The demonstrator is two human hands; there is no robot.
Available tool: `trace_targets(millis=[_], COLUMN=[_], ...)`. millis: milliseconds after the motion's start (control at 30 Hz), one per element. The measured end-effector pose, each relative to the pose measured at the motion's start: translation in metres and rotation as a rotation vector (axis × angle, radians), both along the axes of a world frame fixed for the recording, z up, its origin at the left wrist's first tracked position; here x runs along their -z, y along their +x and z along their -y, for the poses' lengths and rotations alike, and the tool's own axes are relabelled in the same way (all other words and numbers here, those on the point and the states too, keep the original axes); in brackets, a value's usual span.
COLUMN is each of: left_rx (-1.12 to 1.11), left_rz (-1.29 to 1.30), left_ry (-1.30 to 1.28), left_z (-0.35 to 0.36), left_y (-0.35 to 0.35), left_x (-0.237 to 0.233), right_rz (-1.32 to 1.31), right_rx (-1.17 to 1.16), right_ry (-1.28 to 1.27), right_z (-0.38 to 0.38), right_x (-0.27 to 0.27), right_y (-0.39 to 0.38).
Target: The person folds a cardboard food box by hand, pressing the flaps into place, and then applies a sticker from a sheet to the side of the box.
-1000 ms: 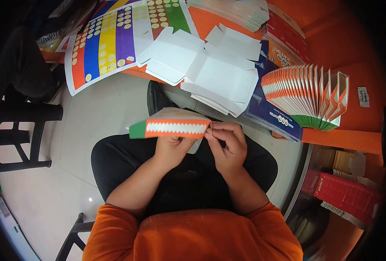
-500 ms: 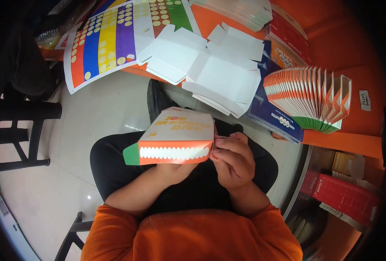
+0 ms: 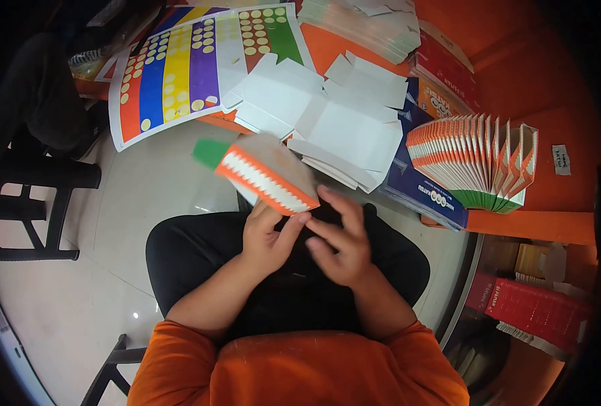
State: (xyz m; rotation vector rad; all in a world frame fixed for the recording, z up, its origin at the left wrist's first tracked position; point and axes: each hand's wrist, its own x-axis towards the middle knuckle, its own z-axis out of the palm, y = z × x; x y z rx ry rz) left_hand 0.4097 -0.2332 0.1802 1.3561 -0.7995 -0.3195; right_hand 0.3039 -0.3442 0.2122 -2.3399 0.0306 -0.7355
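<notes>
An orange, white and green carton point(image 3: 266, 177) is tilted above my lap, slightly blurred, its green end pointing up and to the left. My left hand point(image 3: 270, 237) grips its lower edge, thumb and fingers pressed around it. Close to the carton's right end is my right hand point(image 3: 341, 240), its fingers spread apart. Beyond the carton, unfolded white card blanks point(image 3: 348, 132) lie stacked on the orange surface. A fanned row of folded orange and green cartons point(image 3: 456, 152) stands to the right on a blue box point(image 3: 422, 193).
A colourful sheet with rows of dots point(image 3: 179, 74) lies at the upper left. Black stools point(image 3: 43, 210) stand at left, with another person's leg point(image 3: 43, 101) above them. Red packs point(image 3: 537, 311) sit on a shelf at lower right.
The carton has swung from nearly level to a slant, its green end higher. My right hand has come off its right end and its fingers have spread.
</notes>
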Motion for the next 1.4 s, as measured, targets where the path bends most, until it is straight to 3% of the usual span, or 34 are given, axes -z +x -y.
trace_targets(millis=[67, 133, 200, 267, 333, 433, 500, 567, 700, 800, 867, 1000, 1067, 1233, 1300, 1333, 1400], left_rx=[0.020, 0.095, 0.174, 0.348, 0.383, 0.498, 0.329, 0.296, 0.250, 0.233, 0.245, 0.297, 0.325, 0.246, 0.201, 0.206, 0.191], left_rz=[0.449, 0.590, 0.725, 0.777, 0.775, 0.619, 0.085, 0.062, 0.073, 0.202, 0.301, 0.271, -0.009, 0.098, 0.044, 0.061, -0.153], left_ry=[0.148, 0.222, 0.298, 0.439, 0.481, 0.478, 0.189, 0.203, 0.268, 0.302, 0.336, 0.465, 0.536, 0.475, 0.594, 0.598, 0.696], left_z=[0.003, 0.008, 0.010, 0.009, 0.010, 0.013, 0.019, 0.021, 0.018, 0.013, 0.010, 0.008, 0.008, 0.005, 0.004, 0.004, 0.001], left_y=[0.012, 0.007, -0.001, -0.010, -0.013, -0.011, -0.013, -0.008, -0.007, 0.000, 0.009, 0.018, 0.017, 0.008, 0.005, 0.003, -0.001], left_x=[-0.009, -0.009, -0.002, 0.010, 0.012, 0.010, 0.007, 0.012, 0.018, 0.016, 0.011, 0.009, 0.011, 0.027, 0.022, 0.022, 0.027], right_rz=[0.094, 0.218, 0.295, 0.208, -0.011, -0.044, -0.064, -0.085, -0.088, -0.128, 0.000, -0.093, -0.242, -0.229, -0.454, -0.436, -0.308], right_rx=[0.064, 0.099, 0.216, 0.262, 0.320, 0.361, 0.361, 0.351, 0.250, 0.216, 0.147, 0.153, 0.221, 0.289, 0.373, 0.373, 0.451], right_ry=[0.277, 0.401, 0.731, 0.699, 0.530, 0.358, 0.289, 0.185, 0.280, 0.505, 0.903, 0.944, 1.101, 1.098, 1.017, 1.024, 1.125], right_z=[0.017, 0.020, 0.011, 0.014, 0.021, 0.025, 0.024, 0.021, 0.014, 0.008, 0.004, 0.001, 0.002, 0.005, 0.007, 0.007, 0.004], right_x=[0.011, 0.002, -0.009, 0.000, 0.017, 0.019, 0.014, 0.012, 0.022, 0.026, 0.029, 0.041, 0.047, 0.067, 0.072, 0.073, 0.072], right_y=[-0.011, -0.003, 0.004, 0.005, 0.005, 0.004, 0.005, 0.005, 0.001, 0.005, 0.010, 0.011, 0.014, 0.017, 0.017, 0.017, 0.018])
